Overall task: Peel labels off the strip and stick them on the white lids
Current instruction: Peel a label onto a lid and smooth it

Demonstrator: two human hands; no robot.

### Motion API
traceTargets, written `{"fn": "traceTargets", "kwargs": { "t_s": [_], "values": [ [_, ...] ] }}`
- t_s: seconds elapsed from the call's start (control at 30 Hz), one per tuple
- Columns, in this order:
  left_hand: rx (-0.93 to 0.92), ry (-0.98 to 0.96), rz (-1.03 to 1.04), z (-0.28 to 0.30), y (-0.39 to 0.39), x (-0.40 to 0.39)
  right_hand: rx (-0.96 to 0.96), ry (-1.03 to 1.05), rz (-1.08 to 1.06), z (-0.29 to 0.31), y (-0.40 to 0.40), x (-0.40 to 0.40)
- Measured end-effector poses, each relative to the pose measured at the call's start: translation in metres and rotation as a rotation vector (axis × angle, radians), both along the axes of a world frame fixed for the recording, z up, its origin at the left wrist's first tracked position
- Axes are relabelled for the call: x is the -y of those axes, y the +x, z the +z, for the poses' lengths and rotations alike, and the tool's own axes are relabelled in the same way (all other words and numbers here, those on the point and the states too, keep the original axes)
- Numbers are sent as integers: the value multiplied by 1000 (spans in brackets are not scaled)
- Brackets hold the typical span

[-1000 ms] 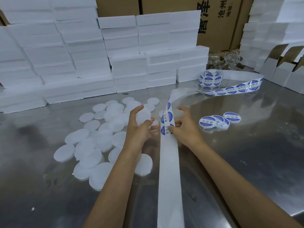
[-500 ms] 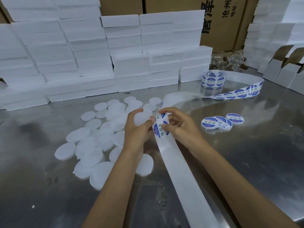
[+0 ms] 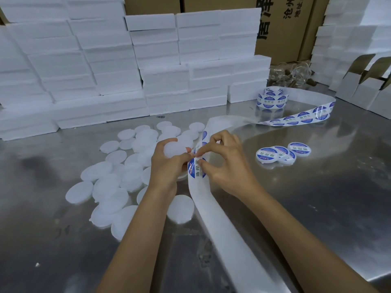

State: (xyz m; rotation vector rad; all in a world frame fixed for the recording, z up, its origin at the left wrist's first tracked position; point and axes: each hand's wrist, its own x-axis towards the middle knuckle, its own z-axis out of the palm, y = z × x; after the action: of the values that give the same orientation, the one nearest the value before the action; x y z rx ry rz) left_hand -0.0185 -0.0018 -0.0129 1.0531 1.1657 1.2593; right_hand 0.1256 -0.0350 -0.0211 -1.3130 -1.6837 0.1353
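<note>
The left hand (image 3: 169,166) held a plain white lid (image 3: 174,149), its grip curled round the disc with the thumb reaching toward the strip. Just to its right, the right hand (image 3: 224,166) pinched a round label (image 3: 197,170) on the strip (image 3: 213,210), forefinger and thumb narrow on the label's edge. That label was blue and white with a band of dark Chinese characters across the middle; the characters were too blurred to read with certainty. The bare backing of the strip ran from the grip down toward the near edge of the tabletop (image 3: 317,208), while the part still carrying labels curved away beyond the right hand to a roll (image 3: 271,100) at the far side. Left of and behind the left hand lay a scatter of plain lids (image 3: 110,182). To the right of the right hand, well apart, sat three labelled lids (image 3: 282,153), overlapping each other. Stacked white foam blocks (image 3: 105,66) lined the back, and behind them stood a cardboard box (image 3: 281,28) printed with large black Chinese characters, only partly visible.
</note>
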Motion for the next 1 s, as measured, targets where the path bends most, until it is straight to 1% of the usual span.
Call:
{"fn": "traceTargets", "kwargs": {
  "t_s": [0.13, 0.23, 0.33, 0.43, 0.53, 0.6, 0.67, 0.73, 0.8, 0.87, 0.9, 1.0],
  "values": [
    [-78, 62, -11, -5, -1, -3, -53, -86, 65, 1, -3, 3],
    [-67, 64, -15, -6, -2, -4, -71, -164, 105, 6, -2, 7],
    [-167, 111, -19, -6, -4, -3, -183, -235, 181, 12, 2, 15],
    [-232, 144, -70, -6, -4, -1, -360, -248, 253, 15, 8, 21],
    [-297, 178, -82, -4, -3, 2, -659, -296, 309, 17, 17, 21],
    [-333, 176, -122, -2, -4, 4, -848, -315, 307, 19, 25, 19],
    [-326, 152, -217, 2, -6, 6, -1014, -313, 303, 21, 31, 16],
    [-309, 111, -387, 5, -9, 9, -1125, -313, 295, 21, 35, 14],
    [-409, 83, -519, 7, -10, 11, -1157, -322, 267, 19, 37, 13],
    [-518, 74, -551, 7, -11, 13, -1140, -319, 237, 18, 39, 13],
    [-509, 75, -541, 6, -12, 12, -1118, -306, 220, 18, 39, 13],
    [-331, 59, -432, 10, -7, 13, -1034, -259, 184, 19, 40, 13]
  ]
}}
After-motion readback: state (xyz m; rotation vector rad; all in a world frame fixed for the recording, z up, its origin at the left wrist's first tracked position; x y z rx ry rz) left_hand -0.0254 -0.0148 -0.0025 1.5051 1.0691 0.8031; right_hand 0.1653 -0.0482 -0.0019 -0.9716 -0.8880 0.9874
